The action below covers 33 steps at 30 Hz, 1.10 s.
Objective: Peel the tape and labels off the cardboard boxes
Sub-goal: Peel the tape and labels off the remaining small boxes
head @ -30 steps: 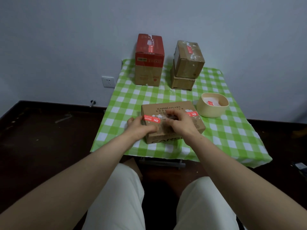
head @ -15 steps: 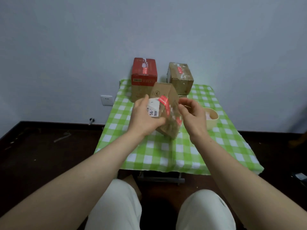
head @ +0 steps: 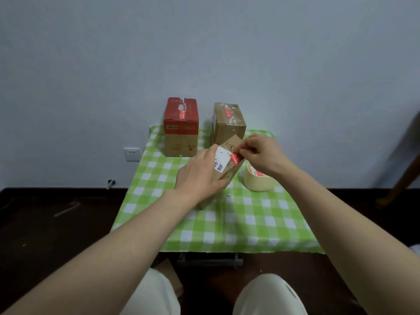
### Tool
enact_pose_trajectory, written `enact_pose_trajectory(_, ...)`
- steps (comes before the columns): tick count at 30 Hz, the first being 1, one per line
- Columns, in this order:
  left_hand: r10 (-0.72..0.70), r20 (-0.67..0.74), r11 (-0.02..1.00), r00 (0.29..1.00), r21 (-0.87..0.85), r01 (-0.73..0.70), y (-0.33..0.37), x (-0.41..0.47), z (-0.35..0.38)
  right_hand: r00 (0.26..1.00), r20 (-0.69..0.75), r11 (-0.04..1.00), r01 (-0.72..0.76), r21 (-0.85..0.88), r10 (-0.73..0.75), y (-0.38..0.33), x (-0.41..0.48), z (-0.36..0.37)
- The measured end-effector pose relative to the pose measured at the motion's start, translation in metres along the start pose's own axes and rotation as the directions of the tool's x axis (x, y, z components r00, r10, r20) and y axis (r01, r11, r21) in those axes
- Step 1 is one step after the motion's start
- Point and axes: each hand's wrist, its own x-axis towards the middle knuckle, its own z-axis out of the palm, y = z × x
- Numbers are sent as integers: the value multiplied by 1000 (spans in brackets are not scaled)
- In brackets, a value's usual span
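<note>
While only the head view is given, it shows three cardboard boxes, one round tub and two bare hands over a worktop [head: 261, 223] covered in a green and white checked cloth. A red-topped box [head: 181, 130] stands upright at the far edge toward the left corner, and a plain brown box [head: 229, 122] stands just beside it at the far edge, nearer the middle. The third, the held box [head: 229, 172], is tilted over the middle of the worktop, its low end at or near the cloth. The left hand [head: 200, 178] wraps the box's near side, fingers closed on it in a firm grip. The right hand [head: 259, 155] is at the box's upper corner, thumb and forefinger pinched narrow on the end of a red tape strip [head: 235, 158]. This strip runs down the box face just beside a white label [head: 221, 162] printed with black characters, which lies between the two hands. The beige tub [head: 258, 181] sits on the cloth toward the right edge, below the right wrist; a red and white scrap shows inside it.
</note>
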Motion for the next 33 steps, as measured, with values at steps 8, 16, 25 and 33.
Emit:
enact_pose_trajectory(8, 46, -22, 996, 999, 82, -44, 11, 6, 8, 1000, 15, 994, 1, -109, 1, 8, -1, -4)
enact_pose_trajectory(16, 84, 9, 989, 996, 119, -85, 20, 15, 16, 995, 64, 985, -65, -159, 76, 23, 2, -8)
enact_pose_trajectory(25, 108, 29, 982, 994, 155, -111, 23, 20, 19, 987, 78, 990, -143, -14, 144, 36, -3, -12)
enact_pose_trajectory(33, 115, 28, 980, 993, 160, -118, 23, 21, 18, 995, 37, 995, -89, -43, 91, 34, -4, -11)
